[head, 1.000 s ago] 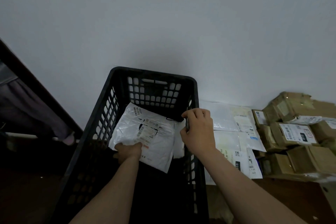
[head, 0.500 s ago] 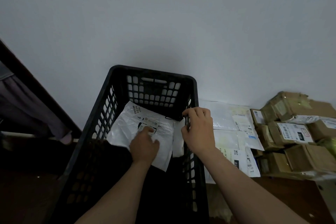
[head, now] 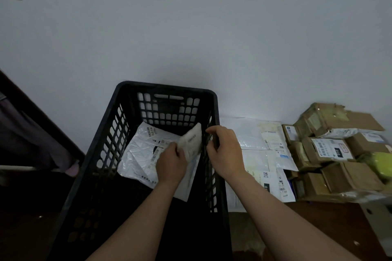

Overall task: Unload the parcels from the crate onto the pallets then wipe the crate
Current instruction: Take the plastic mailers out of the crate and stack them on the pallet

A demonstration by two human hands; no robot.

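Gripping the black crate (head: 106,144) by its right rim with the right hand (head: 224,152), fingers curled over the edge, and possibly tugging the light crate askew while reaching toward the stacked parcels (head: 328,150) at right. Risking dragging along the large white mailer (head: 137,150), lying crinkled and label-up on the crate floor. Pinching a smaller pale packet (head: 192,142) in the left hand (head: 170,163), thumb and fingers closed on its lower edge, holding it upright inside the crate by the right wall: glossy, thin, soft, likely slipping from so shallow a grip.

Single head-worn view, looking forward and down, close above the crate (head: 165,95); wall beyond
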